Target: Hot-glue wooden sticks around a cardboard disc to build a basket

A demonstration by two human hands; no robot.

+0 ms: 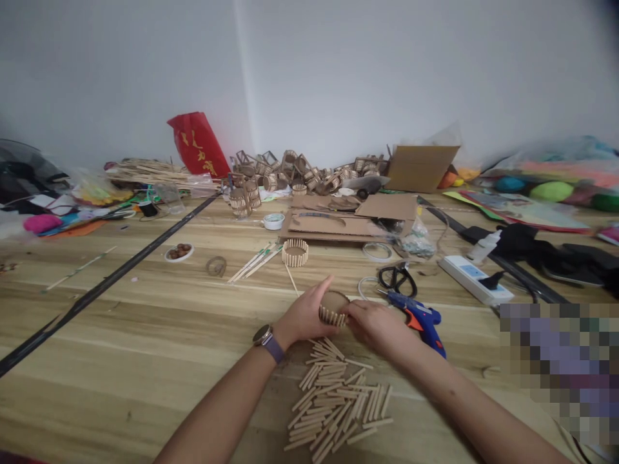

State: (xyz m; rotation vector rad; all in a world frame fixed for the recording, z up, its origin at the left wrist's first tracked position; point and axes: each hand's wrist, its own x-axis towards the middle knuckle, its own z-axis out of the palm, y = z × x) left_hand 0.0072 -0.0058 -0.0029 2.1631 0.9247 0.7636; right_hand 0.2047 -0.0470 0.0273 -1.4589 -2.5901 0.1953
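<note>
My left hand (pixel 304 316) and my right hand (pixel 374 324) meet over a small round cardboard piece (pixel 333 305) with short wooden sticks glued along its rim. Both hands are closed on it, the left with its thumb up along the far edge, the right pinching the near side. A pile of short cut wooden sticks (pixel 338 403) lies on the table just in front of my hands. A blue glue gun (pixel 420 320) rests to the right of my right hand. A watch with a purple strap (pixel 267 339) is on my left wrist.
A finished stick ring (pixel 294 252) and long sticks (pixel 255 261) lie beyond my hands. Scissors (pixel 397 279), tape rolls, flat cardboard (pixel 333 225) and a white power strip (pixel 474 278) sit to the right. Several stick baskets (pixel 285 171) are heaped by the wall.
</note>
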